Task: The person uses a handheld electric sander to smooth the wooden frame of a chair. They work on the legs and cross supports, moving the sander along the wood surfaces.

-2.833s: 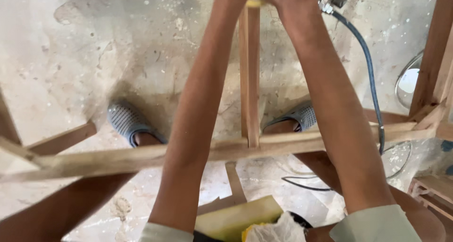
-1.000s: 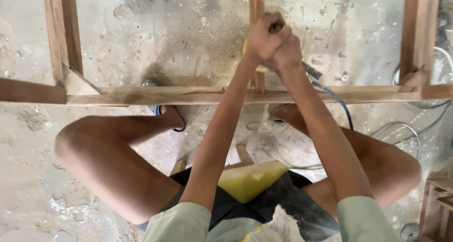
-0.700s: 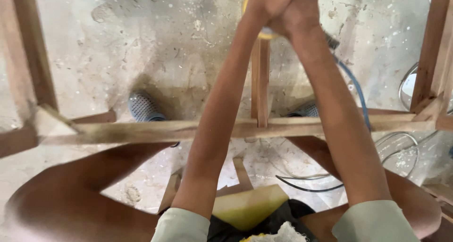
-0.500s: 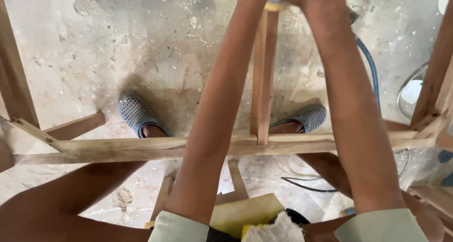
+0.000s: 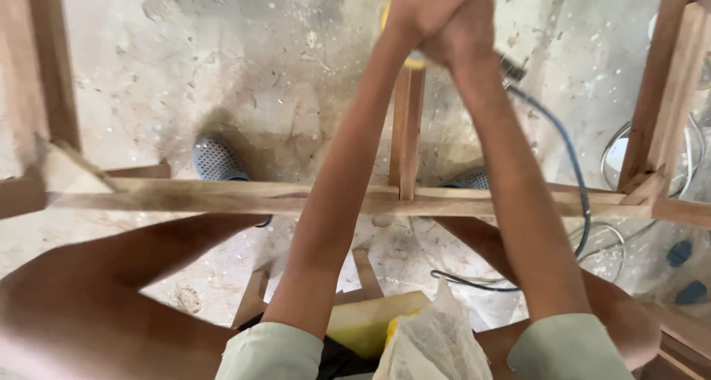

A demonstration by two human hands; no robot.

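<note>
Dusty concrete floor (image 5: 222,69) under a wooden frame (image 5: 222,196); at upper centre, left hand (image 5: 424,6) and right hand (image 5: 463,35) clenched together on a yellow-edged hose-fed tool (image 5: 411,58), pressing it onto the frame's upright slat (image 5: 405,132).

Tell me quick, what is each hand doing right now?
Left hand: closed, clasped with the other hand over a yellow-edged tool on the centre wooden slat.
Right hand: closed on the same tool, grip wrapped tight.

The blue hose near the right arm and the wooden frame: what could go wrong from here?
1. The blue hose loops down beside the right knee and could snag on the frame.
2. Both hands clamp one yellow-edged tool on the centre rail; a slip could strike the shoes below.
</note>
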